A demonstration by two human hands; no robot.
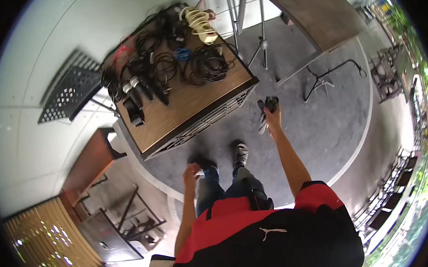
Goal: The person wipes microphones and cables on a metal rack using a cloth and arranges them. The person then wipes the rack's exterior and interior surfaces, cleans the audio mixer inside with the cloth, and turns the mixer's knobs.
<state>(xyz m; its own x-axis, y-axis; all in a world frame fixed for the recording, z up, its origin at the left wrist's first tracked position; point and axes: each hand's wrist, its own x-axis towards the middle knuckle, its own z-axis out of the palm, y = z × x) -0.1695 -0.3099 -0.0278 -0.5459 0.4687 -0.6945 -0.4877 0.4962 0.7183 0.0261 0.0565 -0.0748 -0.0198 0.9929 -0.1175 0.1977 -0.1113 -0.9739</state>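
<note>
My right hand [273, 118] is stretched out over the grey floor, beyond the table's right corner. Its fingers are closed around a dark object with a grey lower part [263, 122]; its exact kind is too small to make out. Low beside my leg hangs my left hand [191, 173], fingers loosely curled and apart, with nothing visible in it. The wooden table [196, 106] in front of me bears black cables [205, 65], a blue coiled cable [182, 54], microphones [143, 87] and a cream power strip with its cord wound up [202, 27].
A tripod stand [263, 44] rises behind the table's right corner. A small black stand [318, 81] is on the floor farther right, below a brown desk [317, 18]. At left are a perforated black chair [73, 90] and a reddish-brown cabinet [89, 163].
</note>
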